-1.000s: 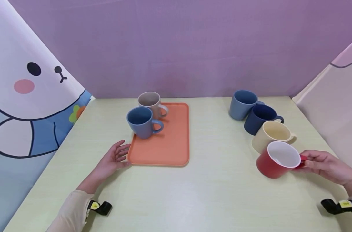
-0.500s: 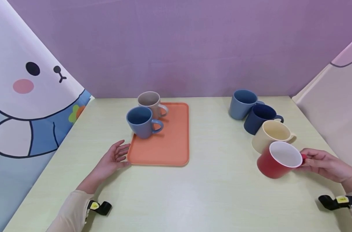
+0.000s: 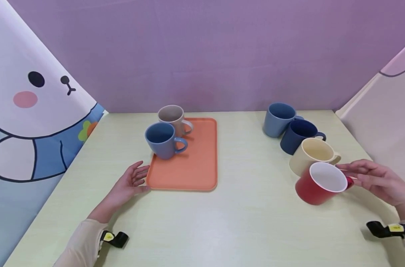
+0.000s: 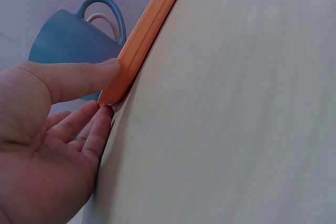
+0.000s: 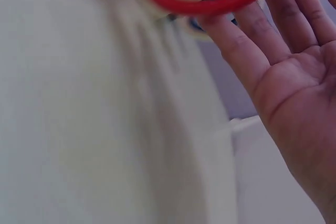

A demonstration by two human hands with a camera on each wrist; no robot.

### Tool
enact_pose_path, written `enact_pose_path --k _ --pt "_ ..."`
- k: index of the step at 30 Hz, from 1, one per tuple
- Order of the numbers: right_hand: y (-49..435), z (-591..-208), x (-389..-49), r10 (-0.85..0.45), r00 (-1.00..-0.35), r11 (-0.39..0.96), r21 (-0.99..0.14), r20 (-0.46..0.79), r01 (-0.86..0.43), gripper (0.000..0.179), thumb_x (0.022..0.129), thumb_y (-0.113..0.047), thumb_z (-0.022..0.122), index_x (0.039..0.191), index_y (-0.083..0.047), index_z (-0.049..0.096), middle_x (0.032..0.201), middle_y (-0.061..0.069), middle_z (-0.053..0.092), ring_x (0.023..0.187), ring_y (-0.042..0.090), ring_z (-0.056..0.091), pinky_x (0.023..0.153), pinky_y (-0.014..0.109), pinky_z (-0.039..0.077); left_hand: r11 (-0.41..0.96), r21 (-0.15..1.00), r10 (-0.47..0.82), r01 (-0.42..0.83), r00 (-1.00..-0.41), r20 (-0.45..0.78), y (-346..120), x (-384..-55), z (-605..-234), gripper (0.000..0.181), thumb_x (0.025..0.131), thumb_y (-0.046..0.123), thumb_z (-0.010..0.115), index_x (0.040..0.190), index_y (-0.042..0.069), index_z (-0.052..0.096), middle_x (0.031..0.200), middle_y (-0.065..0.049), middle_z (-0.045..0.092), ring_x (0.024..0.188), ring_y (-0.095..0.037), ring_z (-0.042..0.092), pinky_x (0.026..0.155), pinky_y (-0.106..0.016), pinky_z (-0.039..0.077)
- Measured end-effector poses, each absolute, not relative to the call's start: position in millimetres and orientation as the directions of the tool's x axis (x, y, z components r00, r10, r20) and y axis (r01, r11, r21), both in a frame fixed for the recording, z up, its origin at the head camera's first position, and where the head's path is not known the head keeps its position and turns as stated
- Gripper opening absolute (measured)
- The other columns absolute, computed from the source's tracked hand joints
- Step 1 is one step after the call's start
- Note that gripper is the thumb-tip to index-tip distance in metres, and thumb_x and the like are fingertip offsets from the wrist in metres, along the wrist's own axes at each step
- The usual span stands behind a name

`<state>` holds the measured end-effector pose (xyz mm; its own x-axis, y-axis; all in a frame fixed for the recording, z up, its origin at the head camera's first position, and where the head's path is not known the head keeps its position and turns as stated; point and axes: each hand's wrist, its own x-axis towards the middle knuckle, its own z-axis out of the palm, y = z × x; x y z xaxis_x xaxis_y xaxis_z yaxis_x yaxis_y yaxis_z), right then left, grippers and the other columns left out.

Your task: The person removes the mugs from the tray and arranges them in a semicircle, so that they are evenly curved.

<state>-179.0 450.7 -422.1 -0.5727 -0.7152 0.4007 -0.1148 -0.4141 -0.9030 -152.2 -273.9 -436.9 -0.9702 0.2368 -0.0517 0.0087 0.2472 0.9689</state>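
At the front of the right-hand group stands a red mug (image 3: 310, 187) with a white inside. My right hand (image 3: 379, 181) is at its handle with fingers extended. In the right wrist view the red handle (image 5: 210, 4) crosses in front of the fingers, which are not curled round it. An orange tray (image 3: 185, 174) lies at centre left. My left hand (image 3: 130, 181) rests at its near left corner, fingers relaxed. In the left wrist view the thumb tip touches the tray's edge (image 4: 149, 24) and the fingertips sit at the corner.
On the tray's left side stand a blue mug (image 3: 162, 142) and, behind it, a greyish-pink mug (image 3: 177, 126). Behind the red mug, a cream mug (image 3: 300, 161), a navy mug (image 3: 290, 142) and another blue mug (image 3: 276, 122) line up, close together. A purple backdrop (image 3: 222, 55) closes the table's back.
My right hand has let go of the red mug's handle, its fingers straightening and rising slightly. The mug leaned a little rightward earlier and has stayed about there. The left hand has kept still.
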Motion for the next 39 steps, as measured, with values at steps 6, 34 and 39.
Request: enact_pose_path --k 6,34,39 --pt "429 -398 -182 -0.706 -0.482 -0.514 -0.844 0.518 -0.155 0.047 0.092 0.028 0.016 0.138 0.025 0.026 0.148 0.033 0.038 0.14 0.037 0.039 0.11 0.038 0.039 0.246 0.969 0.239 0.006 -0.97 -0.055 -274 -153 -437 0.087 0.088 -0.016 0.063 0.155 -0.005 0.009 0.154 -0.031 0.028 0.138 -0.05 0.032 0.094 -0.017 0.047" --pt "298 -318 -191 -0.491 -0.789 -0.248 -0.927 0.371 -0.281 0.033 0.093 0.027 0.037 0.12 0.014 0.052 0.116 0.019 0.07 0.105 0.027 0.07 0.09 0.032 0.053 0.234 0.971 0.255 0.051 -0.967 -0.011 -274 -153 -437 0.087 0.086 -0.017 0.063 0.154 -0.008 0.01 0.152 -0.034 0.03 0.135 -0.049 0.035 0.095 -0.015 0.045" --pt "272 -313 -193 -0.461 -0.818 -0.2 -0.938 0.345 -0.283 0.03 0.094 0.023 0.044 0.117 0.011 0.057 0.111 0.016 0.072 0.099 0.026 0.072 0.09 0.032 0.053 0.237 0.97 0.252 0.046 -0.968 -0.015 -274 -152 -437 0.087 0.087 -0.017 0.063 0.154 -0.007 0.009 0.152 -0.034 0.03 0.135 -0.05 0.035 0.094 -0.015 0.046"
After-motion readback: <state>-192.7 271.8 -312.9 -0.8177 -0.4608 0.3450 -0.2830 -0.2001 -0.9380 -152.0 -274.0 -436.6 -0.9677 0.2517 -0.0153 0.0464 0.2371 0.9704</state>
